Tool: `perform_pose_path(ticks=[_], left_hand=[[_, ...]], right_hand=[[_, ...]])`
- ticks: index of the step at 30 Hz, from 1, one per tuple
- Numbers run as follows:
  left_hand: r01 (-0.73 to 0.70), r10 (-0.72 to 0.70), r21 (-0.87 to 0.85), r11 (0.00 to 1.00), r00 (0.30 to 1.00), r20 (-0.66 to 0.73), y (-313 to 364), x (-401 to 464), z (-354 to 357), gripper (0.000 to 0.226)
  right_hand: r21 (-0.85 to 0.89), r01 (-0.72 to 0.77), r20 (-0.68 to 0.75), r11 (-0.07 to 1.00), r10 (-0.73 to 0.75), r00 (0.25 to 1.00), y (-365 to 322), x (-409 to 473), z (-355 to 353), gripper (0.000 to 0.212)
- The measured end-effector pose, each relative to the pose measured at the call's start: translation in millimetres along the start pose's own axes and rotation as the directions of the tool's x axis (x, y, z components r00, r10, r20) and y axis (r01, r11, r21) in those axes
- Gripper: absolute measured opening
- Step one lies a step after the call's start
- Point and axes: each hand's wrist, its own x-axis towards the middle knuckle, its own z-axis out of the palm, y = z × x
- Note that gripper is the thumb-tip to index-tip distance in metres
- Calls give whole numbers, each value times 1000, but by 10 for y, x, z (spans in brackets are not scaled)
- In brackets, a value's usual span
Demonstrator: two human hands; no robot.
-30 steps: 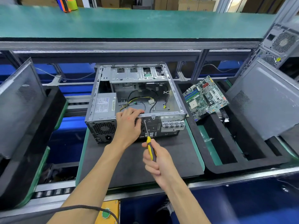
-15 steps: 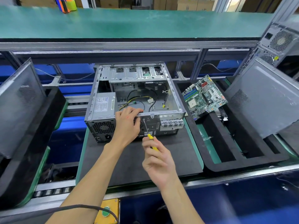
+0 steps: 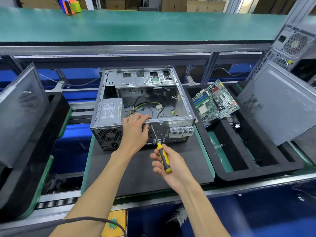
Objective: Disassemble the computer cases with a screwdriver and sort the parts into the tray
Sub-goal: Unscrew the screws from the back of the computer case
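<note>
From the head camera I see 1 open computer case (image 3: 143, 106) lying on a black mat (image 3: 136, 168). My left hand (image 3: 135, 132) rests on its back edge, fingers curled over the rim. My right hand (image 3: 168, 165) grips a yellow screwdriver (image 3: 163, 157), tip on the back panel. A motherboard (image 3: 214, 101) sits in the black tray (image 3: 256, 170) beside it.
</note>
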Motion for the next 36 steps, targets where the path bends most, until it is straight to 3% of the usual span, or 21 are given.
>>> perform_pose_path(ticks=[2,3,5,6,7,8,9,10,11,13,17,19,20,21,22,24,25,27,30,34,36], left_hand=[[-3,3,-3,1000,1000,-8,4,-1,5,29],[-3,3,-6,1000,1000,-11,5,-1,9,30],[-3,3,-10,1000,1000,-11,5,-5,12,30],[-3,3,-11,1000,1000,-11,4,-8,11,30],[-4,4,-12,1000,1000,-12,3,-9,11,31],[-4,4,-12,1000,1000,-12,0,-8,11,31],[-4,4,-13,1000,1000,-11,-2,-7,11,31],[-2,2,-13,1000,1000,-10,-1,-10,11,31],[-1,1,-12,1000,1000,-10,3,-11,9,31],[-1,1,-6,1000,1000,-15,8,-10,5,31],[-11,11,-6,1000,1000,-11,11,-11,0,30],[-15,15,-7,1000,1000,-13,1,-4,2,30],[-15,15,-8,1000,1000,-15,-2,-6,5,31],[-14,14,-9,1000,1000,-19,-3,-9,10,31],[-14,14,-12,1000,1000,-23,-4,-12,15,31],[-15,14,-24,1000,1000,-27,-18,-13,22,31],[-18,17,-30,999,999,-28,-21,-13,24,31],[-22,21,-34,999,999,-29,-26,-11,26,31],[-27,26,-28,999,999,-28,-41,-7,30,31],[-25,25,-35,999,1000,-18,-42,-7,30,32],[-26,25,-35,999,1000,-18,-43,-2,30,32]], right_hand=[[-69,81,-14,994,-82,997,42,-4,-1,35],[-291,172,-46,941,-194,980,76,-15,16,36],[-841,235,-47,487,-498,866,124,-46,59,35],[-954,191,15,230,-600,800,164,-33,43,32],[-983,155,49,103,-662,748,182,-23,38,30],[-983,143,28,114,-681,732,179,-30,46,31],[-950,173,-37,262,-642,766,148,-23,48,35],[-825,193,-136,531,-518,844,99,-9,66,39],[-591,156,-187,792,-322,928,56,38,66,43],[-146,-64,-59,987,56,997,-11,54,36,48],[404,-352,373,844,200,906,21,7,-61,25],[528,-409,442,745,171,881,58,-40,-32,28],[475,-320,370,819,144,918,94,-30,-18,31],[262,-112,215,959,55,975,150,-9,2,34],[-137,105,26,985,-102,994,202,7,18,36],[-761,282,-65,584,-501,863,307,50,13,38],[-839,290,-52,460,-599,799,315,75,2,39],[-776,272,-114,569,-551,827,260,97,-4,43],[-361,78,-124,929,-131,984,175,103,4,49],[-98,47,40,994,-43,998,180,-4,2,21],[-68,34,80,997,-28,996,169,-26,33,25]])
